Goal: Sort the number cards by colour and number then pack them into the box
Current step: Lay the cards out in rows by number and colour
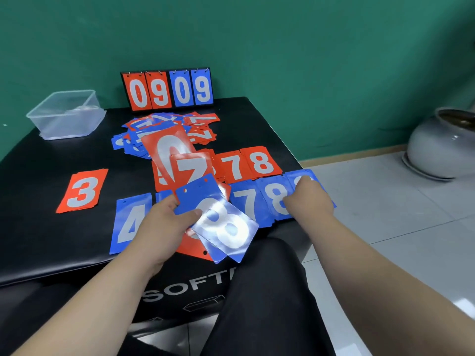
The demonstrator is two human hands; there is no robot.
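My left hand (164, 219) grips a fanned bunch of number cards (205, 199), with a blue 8 on top and red cards behind it. My right hand (308, 199) rests on the blue card at the right end of a blue row (254, 201); its fingers curl at that card's top edge. The blue row reads 4 (128, 222), 7, 8. Behind it lie red 7 and 8 piles (246, 163). A red 3 (82, 191) lies alone at the left. An unsorted heap of cards (167, 129) sits further back. The clear plastic box (66, 114) stands at the far left corner.
All of this lies on a black padded table (51, 242). A flip scoreboard (167, 89) reading 0909 stands against the green wall. A grey ceramic pot (442, 145) sits on the tiled floor to the right. My knee (264, 278) is below the table's front edge.
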